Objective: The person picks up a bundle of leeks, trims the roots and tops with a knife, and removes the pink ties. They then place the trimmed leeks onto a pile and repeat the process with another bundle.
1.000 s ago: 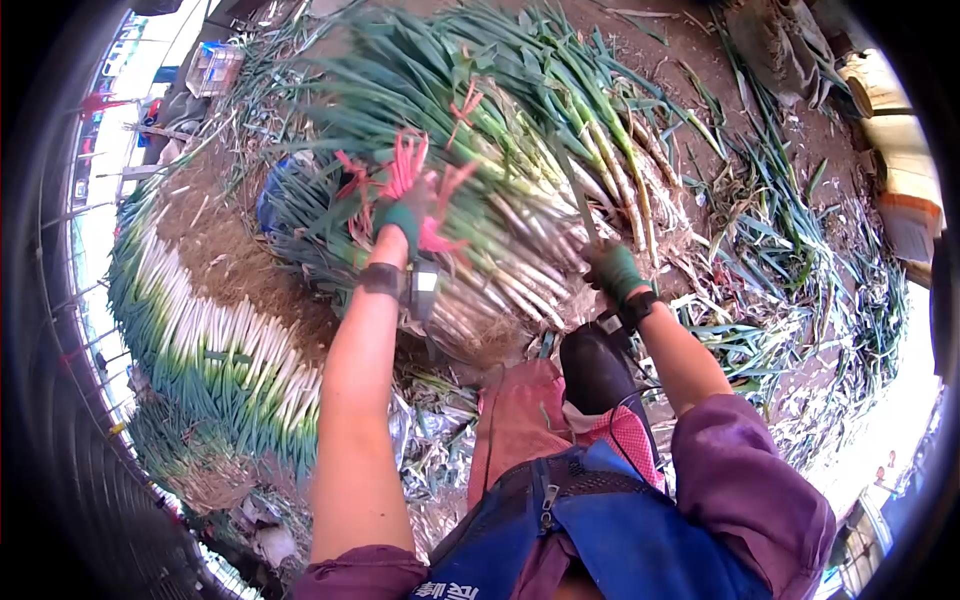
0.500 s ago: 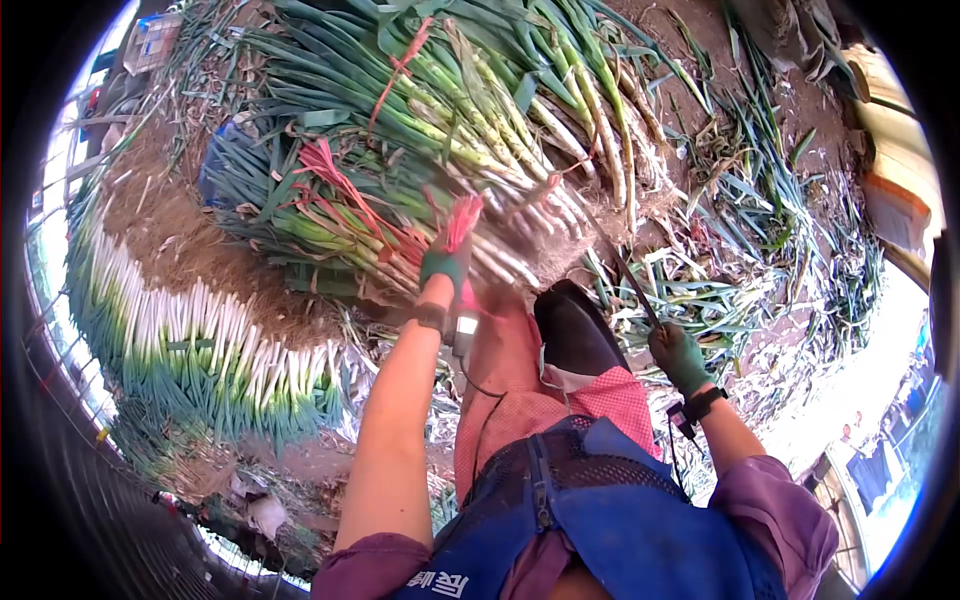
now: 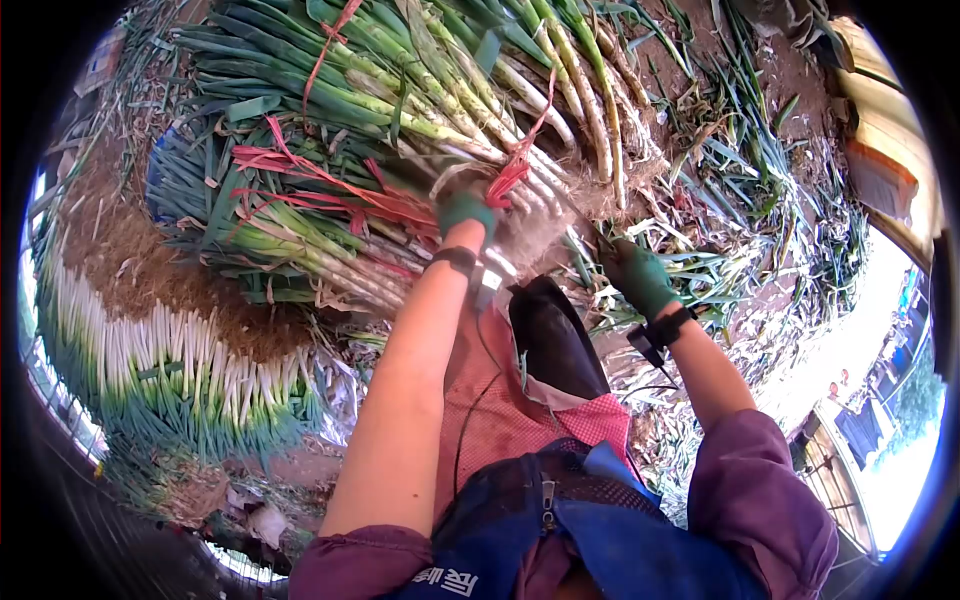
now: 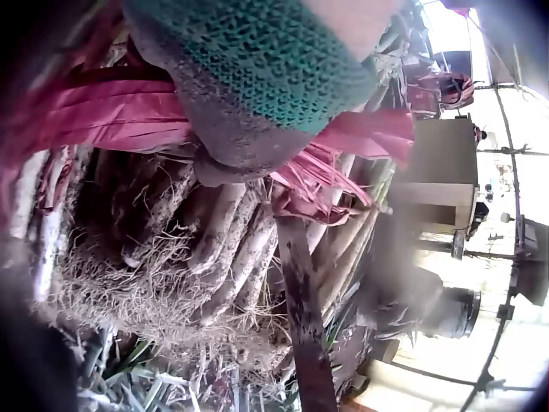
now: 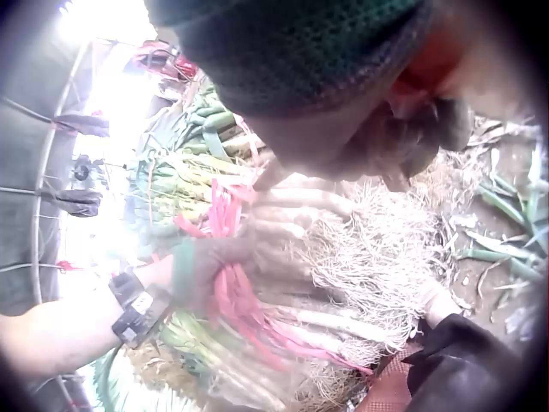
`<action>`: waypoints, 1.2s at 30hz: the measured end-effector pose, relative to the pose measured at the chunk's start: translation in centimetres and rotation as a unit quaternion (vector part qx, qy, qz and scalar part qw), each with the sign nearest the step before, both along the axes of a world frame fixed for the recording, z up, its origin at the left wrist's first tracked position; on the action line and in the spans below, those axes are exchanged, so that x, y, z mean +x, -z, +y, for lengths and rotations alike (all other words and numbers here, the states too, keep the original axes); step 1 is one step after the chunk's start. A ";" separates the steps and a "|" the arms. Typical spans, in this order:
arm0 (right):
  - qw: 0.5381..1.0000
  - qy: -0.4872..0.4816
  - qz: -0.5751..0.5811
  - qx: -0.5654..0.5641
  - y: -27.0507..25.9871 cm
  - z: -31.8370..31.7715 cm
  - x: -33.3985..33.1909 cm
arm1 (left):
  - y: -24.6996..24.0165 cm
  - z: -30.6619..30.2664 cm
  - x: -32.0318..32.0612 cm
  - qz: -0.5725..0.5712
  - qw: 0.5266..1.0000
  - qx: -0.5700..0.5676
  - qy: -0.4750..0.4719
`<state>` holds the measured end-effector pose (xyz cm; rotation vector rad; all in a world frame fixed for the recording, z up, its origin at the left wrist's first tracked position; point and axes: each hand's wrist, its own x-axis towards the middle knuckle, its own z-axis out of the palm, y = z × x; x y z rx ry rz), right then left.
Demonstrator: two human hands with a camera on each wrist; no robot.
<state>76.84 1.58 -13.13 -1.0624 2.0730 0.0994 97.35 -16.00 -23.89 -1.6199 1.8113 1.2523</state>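
Note:
A bundle of long green onions (image 3: 470,130) lies on the pile, its white roots toward the body and pink plastic ribbon (image 3: 510,180) around it. My left hand (image 3: 465,215), in a green and grey glove, grips the ribbon over the white stalks. In the right hand (image 3: 635,275), gloved alike, is the handle of a long knife. In the left wrist view its stained blade (image 4: 304,318) reaches up to the ribbon beside the left fingers. Beside this bundle, another bundle (image 3: 320,255) lies under loose pink ribbon strands (image 3: 300,170).
Trimmed green onions (image 3: 180,360) stand in a curved row on the left. Cut leaves and peelings (image 3: 740,270) litter the soil on the right. The person's dark boot (image 3: 555,335) is close below the hands.
The right hand swung back toward the body with the knife, then came up again to the bundle. The left hand shifted right along the stalks, drawing the pink ribbon with it.

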 end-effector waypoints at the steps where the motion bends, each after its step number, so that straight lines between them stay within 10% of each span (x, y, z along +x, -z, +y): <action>1: 0.999 0.004 -0.016 -0.028 1.5 -0.2 0.5 | -0.5 -0.1 -0.1 0.004 1.000 0.012 -0.002; 5: 0.998 0.047 -0.038 -0.015 3.8 -1.6 2.3 | 0.2 -0.4 -0.2 -0.018 1.000 0.009 0.015; 17: 0.979 0.185 -0.059 0.068 -13.8 12.6 1.8 | 3.6 3.6 7.6 -0.046 0.984 0.120 0.124; 19: 0.989 0.129 -0.024 0.072 -14.6 12.1 1.4 | -5.8 1.1 8.9 -0.118 0.957 0.257 0.065; 22: 0.992 0.106 -0.046 0.053 -14.2 10.2 1.3 | 1.4 10.7 28.3 -0.137 0.895 0.289 0.311; 23: 0.990 0.117 -0.062 0.041 -13.8 9.5 1.6 | -5.1 9.3 28.7 -0.272 0.816 0.355 0.367; 27: 0.972 0.183 -0.133 -0.058 -10.6 5.8 2.5 | -13.5 10.8 46.8 -0.417 0.826 0.363 0.111; 30: 0.962 0.181 -0.186 -0.088 -8.6 0.4 2.6 | -10.9 10.1 57.8 -0.371 0.909 0.178 -0.066; 31: 0.963 0.160 -0.190 -0.106 -7.9 -1.6 2.6 | -13.1 6.5 52.7 -0.293 0.912 0.074 -0.279; 33: 0.963 0.113 -0.194 -0.146 -6.9 -5.9 2.7 | -10.6 -1.2 47.7 -0.288 0.919 0.081 -0.258; 36: 0.968 0.087 -0.221 -0.082 -7.3 -12.5 2.9 | -3.6 -11.8 38.1 0.042 0.935 -0.083 -0.343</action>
